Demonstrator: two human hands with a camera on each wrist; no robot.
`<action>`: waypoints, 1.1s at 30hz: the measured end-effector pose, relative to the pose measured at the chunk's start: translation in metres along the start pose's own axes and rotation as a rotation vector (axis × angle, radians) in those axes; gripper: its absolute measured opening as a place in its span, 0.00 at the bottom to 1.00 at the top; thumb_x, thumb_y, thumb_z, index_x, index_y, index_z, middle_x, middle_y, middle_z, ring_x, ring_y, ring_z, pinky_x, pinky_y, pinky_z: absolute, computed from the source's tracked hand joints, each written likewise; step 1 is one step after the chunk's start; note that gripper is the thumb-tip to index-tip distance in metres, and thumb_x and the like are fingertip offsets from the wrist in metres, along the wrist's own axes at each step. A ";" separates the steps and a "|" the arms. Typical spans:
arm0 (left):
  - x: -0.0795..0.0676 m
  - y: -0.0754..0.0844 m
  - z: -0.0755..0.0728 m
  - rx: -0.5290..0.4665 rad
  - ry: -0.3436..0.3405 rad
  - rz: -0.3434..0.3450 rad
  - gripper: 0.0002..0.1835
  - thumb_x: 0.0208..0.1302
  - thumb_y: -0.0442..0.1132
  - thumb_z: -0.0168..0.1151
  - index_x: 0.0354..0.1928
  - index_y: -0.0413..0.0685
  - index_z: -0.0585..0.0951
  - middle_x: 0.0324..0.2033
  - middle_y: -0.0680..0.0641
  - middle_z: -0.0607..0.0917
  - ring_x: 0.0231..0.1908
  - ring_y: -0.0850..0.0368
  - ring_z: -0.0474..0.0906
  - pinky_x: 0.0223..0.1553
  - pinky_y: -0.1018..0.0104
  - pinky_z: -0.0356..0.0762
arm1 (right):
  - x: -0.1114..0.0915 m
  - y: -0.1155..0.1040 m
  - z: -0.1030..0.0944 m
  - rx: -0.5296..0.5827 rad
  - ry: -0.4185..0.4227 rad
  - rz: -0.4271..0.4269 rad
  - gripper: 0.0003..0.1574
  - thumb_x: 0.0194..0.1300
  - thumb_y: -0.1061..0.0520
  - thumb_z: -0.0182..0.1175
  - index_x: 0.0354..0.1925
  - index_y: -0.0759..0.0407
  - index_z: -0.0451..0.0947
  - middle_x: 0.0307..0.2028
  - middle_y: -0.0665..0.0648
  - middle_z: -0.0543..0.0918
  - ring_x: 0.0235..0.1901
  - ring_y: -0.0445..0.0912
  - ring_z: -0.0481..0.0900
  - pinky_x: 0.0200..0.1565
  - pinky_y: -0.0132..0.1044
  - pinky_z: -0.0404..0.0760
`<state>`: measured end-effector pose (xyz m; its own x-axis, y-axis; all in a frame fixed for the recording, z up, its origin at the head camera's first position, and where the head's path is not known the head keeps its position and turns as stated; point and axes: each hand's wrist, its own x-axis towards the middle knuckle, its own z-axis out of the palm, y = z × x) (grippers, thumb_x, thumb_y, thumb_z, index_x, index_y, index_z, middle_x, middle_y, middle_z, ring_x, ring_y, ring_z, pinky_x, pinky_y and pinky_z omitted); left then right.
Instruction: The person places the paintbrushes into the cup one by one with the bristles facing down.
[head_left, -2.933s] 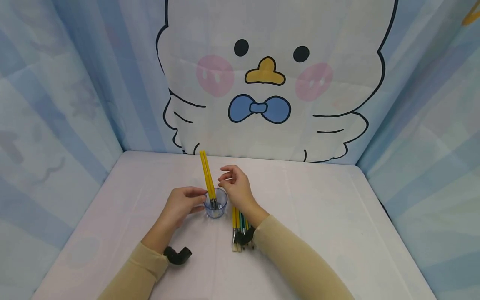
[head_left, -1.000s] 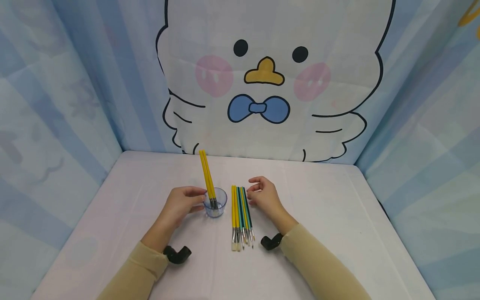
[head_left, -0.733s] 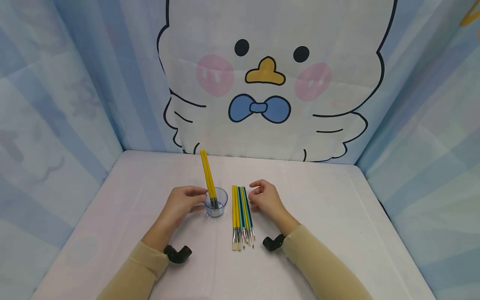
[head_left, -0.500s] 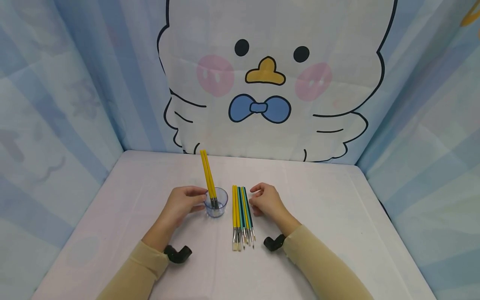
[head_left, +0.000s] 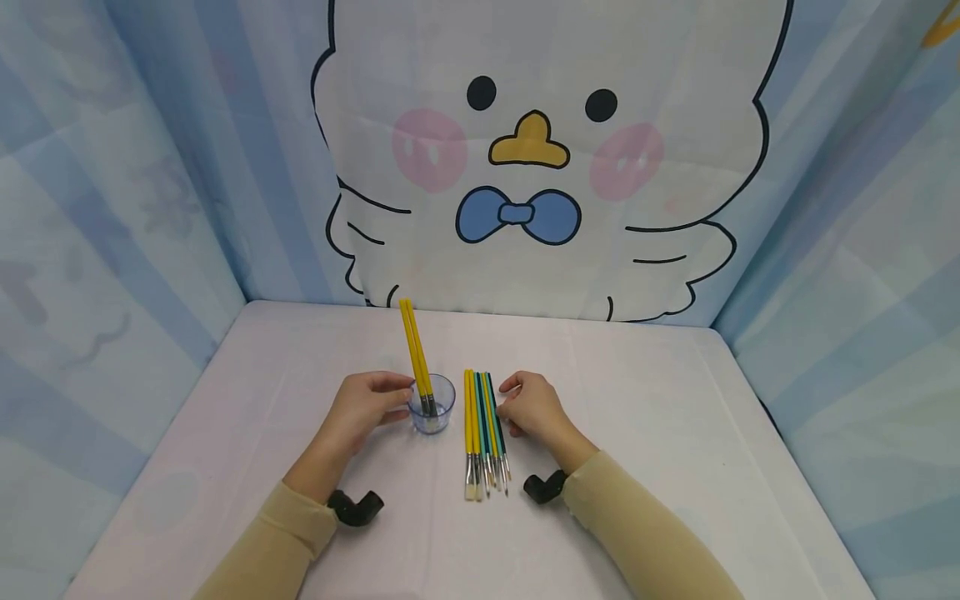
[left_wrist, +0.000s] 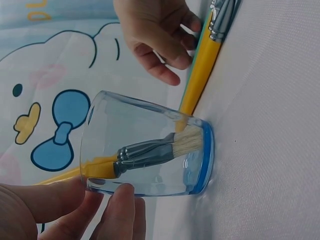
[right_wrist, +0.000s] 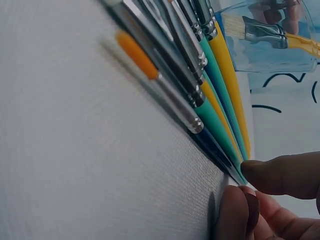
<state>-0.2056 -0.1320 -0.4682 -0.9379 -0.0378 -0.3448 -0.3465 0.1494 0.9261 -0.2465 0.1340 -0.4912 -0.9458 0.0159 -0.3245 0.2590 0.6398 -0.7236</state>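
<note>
A clear bluish plastic cup stands upright, with two yellow-handled paintbrushes leaning in it, bristles down. My left hand holds the cup's left side; in the left wrist view its thumb lies by the rim and its fingertips at the wall. Right of the cup lies a row of several paintbrushes with yellow, green and dark handles, bristles towards me. My right hand is at the row's right side, thumb and bent fingers beside the handle ends, a small gap between them.
A white cloth-covered table lies beneath everything. Patterned curtains stand left and right, and a backdrop with a cartoon bird closes the far side. Black curved pieces sit at both wrists.
My right hand has moved from beside the cup to the right side of the brush row, then slightly nearer to me with its fingers closer together. The left hand and cup stay in place.
</note>
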 end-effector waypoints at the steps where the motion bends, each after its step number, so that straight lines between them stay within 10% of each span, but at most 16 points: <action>1: 0.000 0.000 0.000 0.000 -0.002 0.003 0.15 0.69 0.36 0.66 0.56 0.45 0.85 0.58 0.40 0.83 0.55 0.46 0.83 0.50 0.62 0.90 | 0.000 -0.001 0.001 -0.006 0.003 0.001 0.19 0.57 0.63 0.72 0.46 0.54 0.78 0.28 0.54 0.80 0.16 0.44 0.76 0.18 0.30 0.81; 33: 0.002 -0.003 0.004 -0.002 0.017 0.001 0.15 0.69 0.36 0.66 0.56 0.46 0.85 0.58 0.41 0.83 0.56 0.47 0.83 0.50 0.62 0.90 | 0.003 0.001 0.001 -0.202 0.061 -0.071 0.20 0.58 0.60 0.70 0.49 0.56 0.78 0.25 0.54 0.82 0.16 0.45 0.80 0.20 0.32 0.78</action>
<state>-0.2063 -0.1289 -0.4717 -0.9383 -0.0544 -0.3416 -0.3459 0.1472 0.9266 -0.2489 0.1342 -0.4936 -0.9719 0.0077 -0.2353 0.1526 0.7819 -0.6045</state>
